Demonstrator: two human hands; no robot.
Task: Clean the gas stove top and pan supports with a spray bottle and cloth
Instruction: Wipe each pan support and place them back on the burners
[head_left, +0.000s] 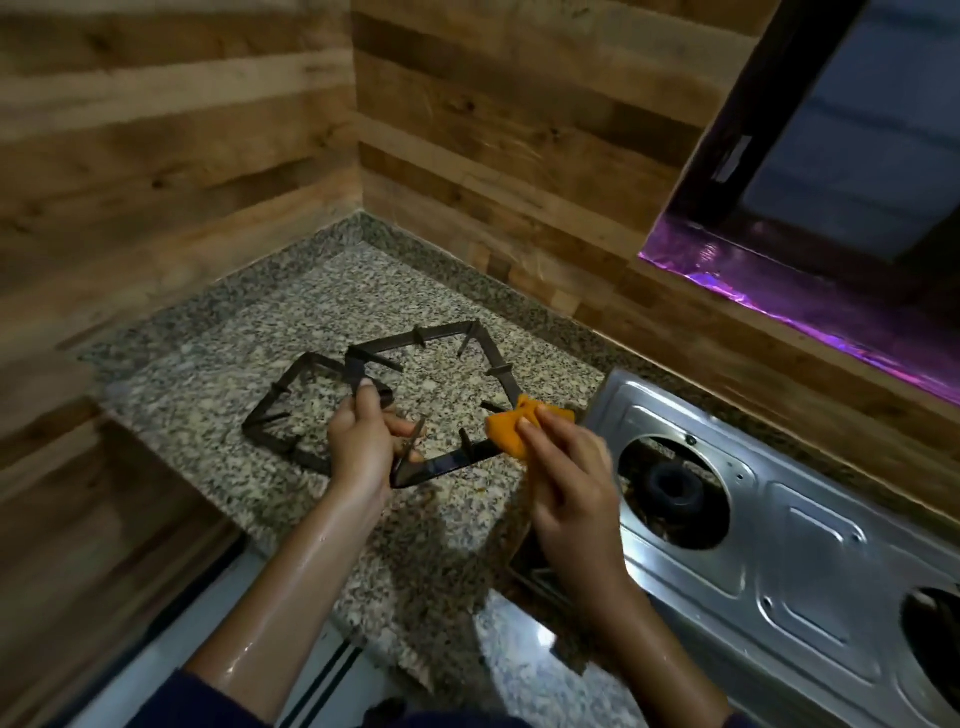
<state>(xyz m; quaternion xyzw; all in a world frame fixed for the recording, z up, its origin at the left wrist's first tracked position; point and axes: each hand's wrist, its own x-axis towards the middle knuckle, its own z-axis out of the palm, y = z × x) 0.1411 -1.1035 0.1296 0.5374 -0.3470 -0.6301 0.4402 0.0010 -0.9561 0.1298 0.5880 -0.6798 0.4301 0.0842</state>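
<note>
Granite counter (218, 384): hands grip pan support (452, 462), cloth (511, 431).

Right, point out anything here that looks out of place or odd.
Both pan supports are off the stove: one lies on the granite counter, the other pan support is tilted up by the left hand. The right hand presses an orange cloth against it. The burner sits uncovered.

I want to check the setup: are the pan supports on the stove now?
No, both pan supports are on the granite counter, left of the stove, whose burner openings are bare.
</note>
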